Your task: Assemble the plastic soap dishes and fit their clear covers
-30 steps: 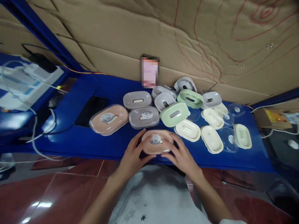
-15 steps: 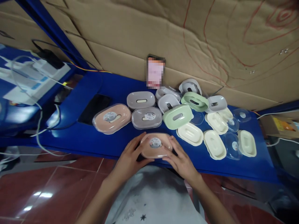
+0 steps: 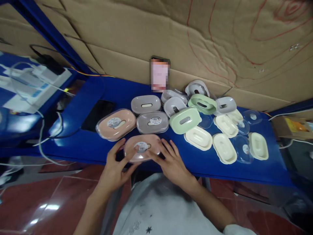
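A pink soap box point(image 3: 133, 140) with a clear lid and a round label lies at the front of the table, between my two hands. My left hand point(image 3: 117, 168) grips its left end, the forefinger on the label and the thumb at the near edge. Over the right end, my right hand point(image 3: 172, 163) holds it with fingers on the lid and side. Another lidded pink soap box point(image 3: 117, 130) is just beyond on the left. Behind the held box sits a grey soap box point(image 3: 144, 124) with a label.
Farther right are a green soap box point(image 3: 184, 122), a green tray point(image 3: 201, 105), cream trays point(image 3: 224, 148) and clear lids point(image 3: 242, 155). A phone point(image 3: 160, 75) leans on the cardboard wall point(image 3: 122, 32). Left are a dark flat device point(image 3: 97, 114) and a power strip point(image 3: 41, 88) with cables.
Both hands have moved left with the pink soap box, bringing it slightly farther onto the table, in front of the grey and the other pink one. My left forefinger now lies on its label.
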The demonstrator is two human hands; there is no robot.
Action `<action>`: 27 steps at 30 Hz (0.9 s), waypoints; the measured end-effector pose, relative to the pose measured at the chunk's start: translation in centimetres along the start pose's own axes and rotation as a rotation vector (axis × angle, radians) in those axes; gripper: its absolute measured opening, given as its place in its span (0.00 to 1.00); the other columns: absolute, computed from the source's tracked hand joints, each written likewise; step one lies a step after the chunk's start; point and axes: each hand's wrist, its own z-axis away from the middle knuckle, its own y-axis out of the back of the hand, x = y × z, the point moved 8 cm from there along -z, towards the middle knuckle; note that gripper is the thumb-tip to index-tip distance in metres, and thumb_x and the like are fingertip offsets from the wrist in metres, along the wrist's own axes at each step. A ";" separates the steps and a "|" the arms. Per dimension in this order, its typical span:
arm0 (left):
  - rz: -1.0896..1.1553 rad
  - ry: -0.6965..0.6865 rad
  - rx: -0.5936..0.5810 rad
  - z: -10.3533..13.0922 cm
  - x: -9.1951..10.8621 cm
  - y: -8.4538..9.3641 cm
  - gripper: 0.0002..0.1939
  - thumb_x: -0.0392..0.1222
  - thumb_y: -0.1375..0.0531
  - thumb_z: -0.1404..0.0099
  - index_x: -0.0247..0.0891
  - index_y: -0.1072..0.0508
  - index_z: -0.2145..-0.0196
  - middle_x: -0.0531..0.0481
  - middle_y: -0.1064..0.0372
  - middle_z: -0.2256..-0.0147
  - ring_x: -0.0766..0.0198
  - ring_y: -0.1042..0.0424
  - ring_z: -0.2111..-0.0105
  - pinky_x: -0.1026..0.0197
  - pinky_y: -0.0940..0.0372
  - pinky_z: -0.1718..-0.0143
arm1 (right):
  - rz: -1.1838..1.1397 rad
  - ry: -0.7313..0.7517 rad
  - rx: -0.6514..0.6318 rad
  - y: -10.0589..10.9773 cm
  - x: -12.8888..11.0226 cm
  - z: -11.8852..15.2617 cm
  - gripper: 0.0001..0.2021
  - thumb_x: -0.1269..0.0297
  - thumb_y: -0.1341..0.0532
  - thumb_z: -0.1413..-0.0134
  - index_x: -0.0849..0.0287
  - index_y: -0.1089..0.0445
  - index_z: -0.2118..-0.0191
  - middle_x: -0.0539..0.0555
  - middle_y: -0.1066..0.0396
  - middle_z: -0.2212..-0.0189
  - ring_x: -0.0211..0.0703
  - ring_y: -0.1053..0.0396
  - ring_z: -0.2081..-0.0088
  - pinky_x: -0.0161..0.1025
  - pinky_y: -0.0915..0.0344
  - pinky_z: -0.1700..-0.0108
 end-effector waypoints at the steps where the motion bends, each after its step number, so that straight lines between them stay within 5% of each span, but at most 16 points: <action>1: -0.027 -0.014 0.031 0.1 -0.3 0.3 0.40 0.40 0.30 0.32 0.61 0.39 0.28 0.42 0.53 0.24 0.35 0.38 0.30 0.35 0.29 0.37 | 0.010 0.003 -0.005 -0.1 -0.2 -0.3 0.38 0.74 0.37 0.31 0.43 0.48 0.23 0.59 0.51 0.22 0.62 0.53 0.22 0.69 0.45 0.25; 8: -0.010 -0.009 0.007 -1.3 -0.9 0.9 0.39 0.48 0.32 0.29 0.58 0.42 0.26 0.39 0.44 0.30 0.37 0.33 0.34 0.34 0.28 0.39 | 0.014 -0.024 0.028 0.0 0.3 -2.6 0.31 0.65 0.39 0.26 0.41 0.44 0.24 0.58 0.53 0.21 0.61 0.50 0.23 0.64 0.41 0.26; 19: 0.065 0.001 -0.039 -1.6 -0.5 0.7 0.39 0.45 0.35 0.26 0.58 0.46 0.25 0.42 0.50 0.25 0.39 0.39 0.29 0.35 0.33 0.33 | -0.033 -0.028 0.087 -0.4 0.4 -2.7 0.32 0.62 0.36 0.28 0.44 0.45 0.24 0.57 0.46 0.24 0.54 0.52 0.22 0.49 0.31 0.30; 24: 0.043 0.043 -0.042 -1.9 -1.1 0.8 0.37 0.46 0.35 0.26 0.57 0.43 0.25 0.41 0.50 0.25 0.36 0.40 0.29 0.32 0.34 0.33 | -0.026 -0.006 0.082 0.4 0.5 -2.0 0.33 0.60 0.39 0.26 0.49 0.49 0.22 0.61 0.49 0.23 0.57 0.53 0.22 0.56 0.38 0.26; 27: -0.085 0.057 0.092 -1.7 -1.1 1.4 0.38 0.43 0.32 0.29 0.53 0.40 0.26 0.36 0.54 0.25 0.31 0.41 0.30 0.29 0.33 0.36 | 0.029 -0.218 0.171 2.6 3.9 1.0 0.34 0.59 0.41 0.24 0.50 0.54 0.21 0.61 0.44 0.25 0.55 0.46 0.24 0.62 0.43 0.25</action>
